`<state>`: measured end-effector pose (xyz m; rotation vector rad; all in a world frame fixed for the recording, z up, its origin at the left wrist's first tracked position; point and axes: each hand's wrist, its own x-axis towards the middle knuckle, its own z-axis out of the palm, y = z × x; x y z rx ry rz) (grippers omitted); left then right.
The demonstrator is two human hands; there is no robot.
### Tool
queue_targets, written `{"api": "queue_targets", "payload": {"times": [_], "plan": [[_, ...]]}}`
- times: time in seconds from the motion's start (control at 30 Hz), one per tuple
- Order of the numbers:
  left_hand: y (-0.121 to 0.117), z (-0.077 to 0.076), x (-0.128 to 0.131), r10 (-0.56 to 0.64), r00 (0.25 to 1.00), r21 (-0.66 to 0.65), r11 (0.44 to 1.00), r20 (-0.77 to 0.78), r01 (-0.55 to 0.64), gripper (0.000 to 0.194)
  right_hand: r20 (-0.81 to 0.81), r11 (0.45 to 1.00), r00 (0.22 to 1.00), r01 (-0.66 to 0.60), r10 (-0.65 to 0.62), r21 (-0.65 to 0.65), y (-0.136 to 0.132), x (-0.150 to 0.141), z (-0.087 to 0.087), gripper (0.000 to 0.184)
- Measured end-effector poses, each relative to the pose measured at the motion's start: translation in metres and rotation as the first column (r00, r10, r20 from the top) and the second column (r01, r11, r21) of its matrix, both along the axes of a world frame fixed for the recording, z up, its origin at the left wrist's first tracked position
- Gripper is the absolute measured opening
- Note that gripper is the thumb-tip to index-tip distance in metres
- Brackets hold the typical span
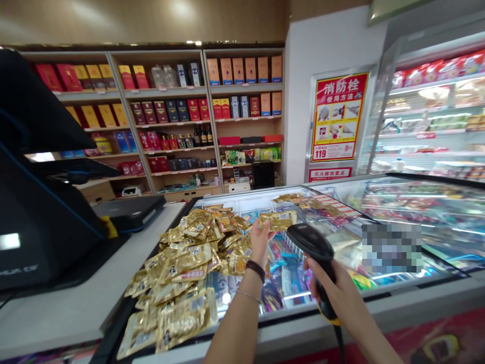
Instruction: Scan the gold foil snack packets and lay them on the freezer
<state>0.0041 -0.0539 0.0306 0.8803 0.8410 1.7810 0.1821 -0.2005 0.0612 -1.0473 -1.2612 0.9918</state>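
My left hand (pixel 261 240) holds up a gold foil snack packet (pixel 281 221), with its barcode side showing, above the glass lid of a chest freezer (pixel 291 298). In my right hand (pixel 329 283) is a black barcode scanner (pixel 310 242), fingers wrapped round its handle and its head close to the packet. A cord hangs from the handle's lower end. To the left of my left hand, a large heap of gold packets (pixel 189 253) spreads over the glass. A smaller group of packets (pixel 291 197) lies at the lid's far side.
A black checkout terminal (pixel 34 212) stands on the counter (pixel 76 313) at the left. Behind the freezer are shelves (pixel 170 124) of boxes and bottles. A red and yellow fire hydrant poster (pixel 340 117) hangs on the wall, and a lit display fridge (pixel 435 121) is at the right.
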Motion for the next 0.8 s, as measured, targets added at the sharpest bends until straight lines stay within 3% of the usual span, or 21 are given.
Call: {"api": "queue_targets", "payload": {"times": [0.23, 0.47, 0.6, 0.8], "plan": [[-0.006, 0.004, 0.008, 0.027, 0.997, -0.059, 0.998, 0.074, -0.023, 0.056, 0.074, 0.999, 0.997, 0.018, -0.014, -0.05, -0.014, -0.011, -0.005, 0.068], [-0.01, 0.007, 0.009, 0.001, 0.977, -0.058, 0.998, 0.214, 0.011, 0.06, 0.118, 0.997, 0.99, 0.074, -0.072, -0.01, -0.015, -0.017, -0.006, 0.066], [-0.007, 0.004, 0.008, -0.003, 0.978, -0.052, 0.999, 0.209, 0.014, 0.059, 0.125, 0.997, 0.989, 0.074, -0.074, 0.002, -0.013, -0.016, -0.006, 0.067], [-0.002, -0.002, 0.004, -0.019, 0.987, -0.042, 0.999, 0.16, 0.026, 0.074, 0.122, 0.997, 0.99, 0.077, -0.076, -0.002, -0.013, -0.015, -0.006, 0.069]]}}
